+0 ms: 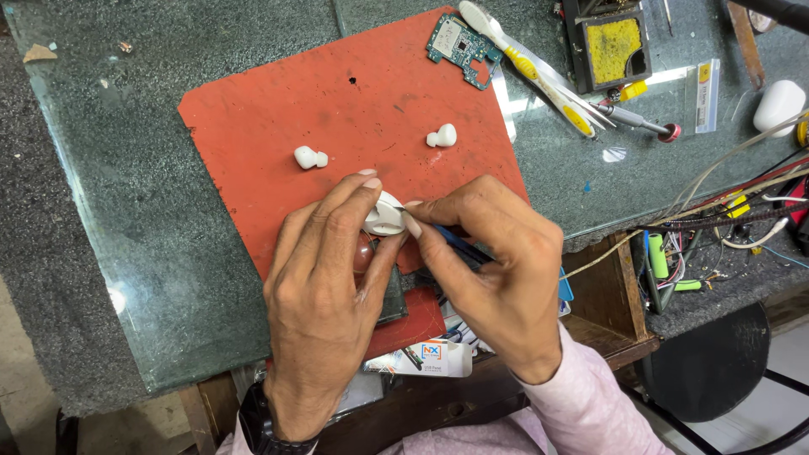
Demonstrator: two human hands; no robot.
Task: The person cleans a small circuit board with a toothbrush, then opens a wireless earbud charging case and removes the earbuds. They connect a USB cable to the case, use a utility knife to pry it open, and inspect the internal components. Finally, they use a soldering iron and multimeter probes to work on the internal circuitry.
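While pinched in left hand (324,291), white case (385,214)

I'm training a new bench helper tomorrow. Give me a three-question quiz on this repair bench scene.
1. True or false: the left hand grips a small white case.
2. How many loose white earbuds lie on the red mat?
3. What lies at the mat's top edge? A) green circuit board B) a glass cup C) scissors

Key: 1 true. 2 two, the second being the right earbud. 3 A. The right hand holds a thin blue-handled tool to the case.
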